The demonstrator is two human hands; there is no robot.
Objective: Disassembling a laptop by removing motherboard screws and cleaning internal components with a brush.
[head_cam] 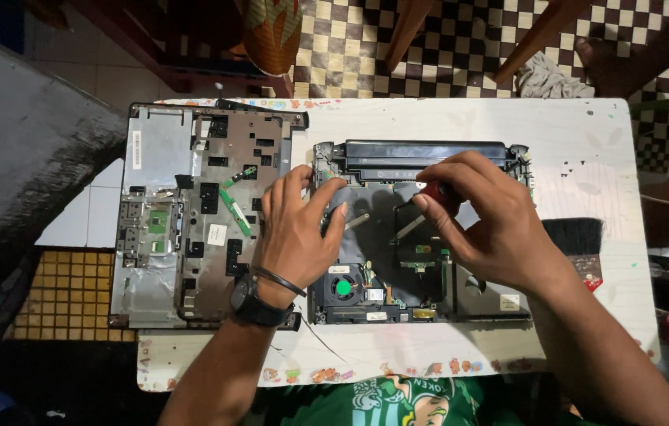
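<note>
White counter [587,142] carries opened laptop base [421,244] at centre, removed cover [192,213] just left; brush [575,237] right; left hand [295,237] flat on base, fingers spread, holding nothing; right hand [484,221] pinched on red-handled screwdriver [435,193] over board

Green fan [343,287], checkered floor [350,47]

A white table [595,150] carries an opened laptop base [397,308], removed cover [168,237] and brush [575,237].
</note>
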